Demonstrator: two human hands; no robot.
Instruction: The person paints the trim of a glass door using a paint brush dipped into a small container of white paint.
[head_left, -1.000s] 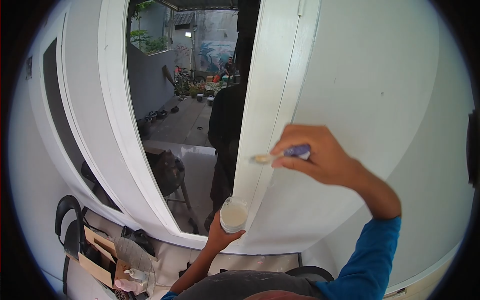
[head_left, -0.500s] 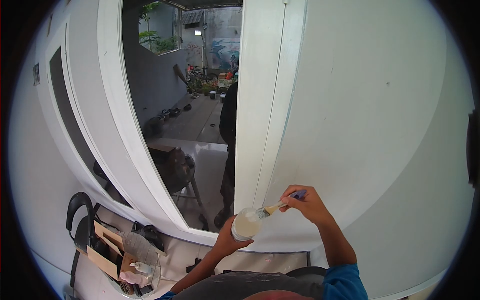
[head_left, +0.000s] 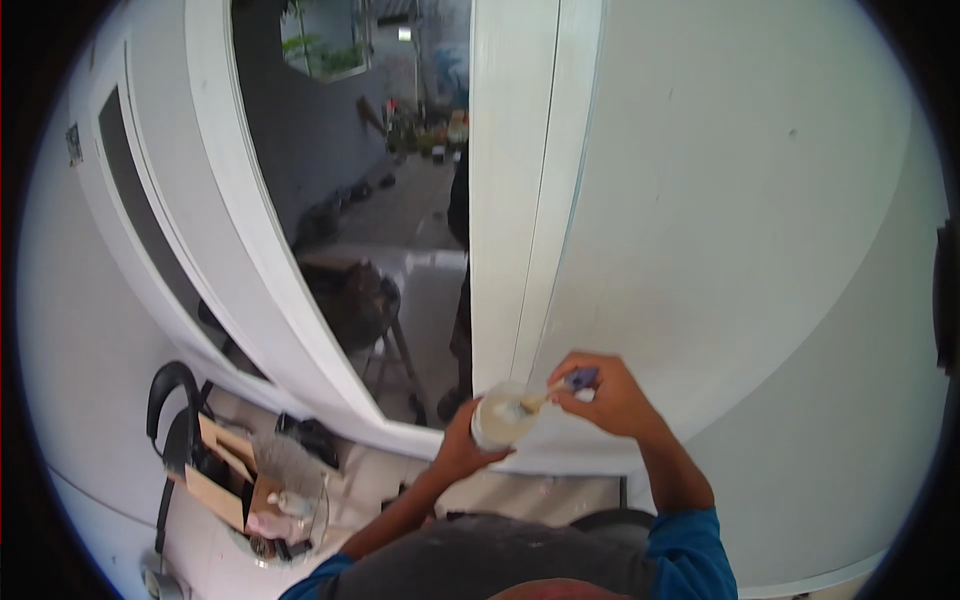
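Note:
My left hand [head_left: 466,444] is wrapped round a tub of whitish paint [head_left: 505,420], held up in front of my body. Between the fingers of my right hand [head_left: 603,395] is a paintbrush [head_left: 537,402] with a pale ferrule and a purple handle end. Its bristles dip inside the tub and are partly hidden by the paint and rim. Just beyond the hands stands the white door frame [head_left: 512,200], beside the pale wall [head_left: 720,230].
A dark glass pane [head_left: 400,270] reflects a yard and a person. At lower left, a cardboard box [head_left: 222,480] and bottles [head_left: 290,503] stand on a round glass table, near a black chair [head_left: 172,400]. A black bag [head_left: 306,438] lies on the floor.
The brush has gone from the tub's rim down into the paint, and my right hand has come closer to the tub. The view has tilted downward.

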